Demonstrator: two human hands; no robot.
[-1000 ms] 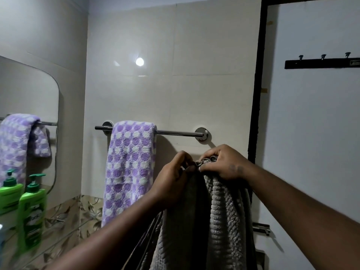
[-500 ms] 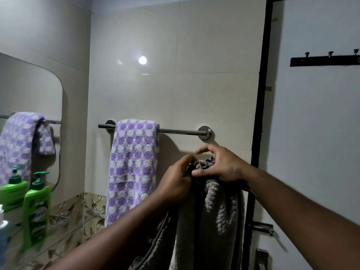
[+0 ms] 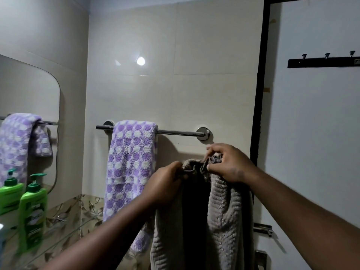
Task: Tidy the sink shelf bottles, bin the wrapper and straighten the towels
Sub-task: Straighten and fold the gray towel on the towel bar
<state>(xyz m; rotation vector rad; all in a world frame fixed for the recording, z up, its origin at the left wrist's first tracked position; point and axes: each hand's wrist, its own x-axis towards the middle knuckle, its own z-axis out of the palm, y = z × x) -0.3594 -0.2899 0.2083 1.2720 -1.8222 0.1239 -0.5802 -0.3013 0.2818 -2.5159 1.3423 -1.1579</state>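
Up close, pinching the bunched top of the grey towel point(image 3: 224, 221) tight with left hand point(image 3: 165, 184) and right hand point(image 3: 228, 164), just below the towel rail point(image 3: 179, 132) and not yet over it, might drop it from a loose pinch, or knock the purple spotted towel point(image 3: 130, 162) crooked farther back.

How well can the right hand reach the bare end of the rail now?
Probably yes. The right hand is just below the rail and nothing lies between, but its grip is full of grey towel.
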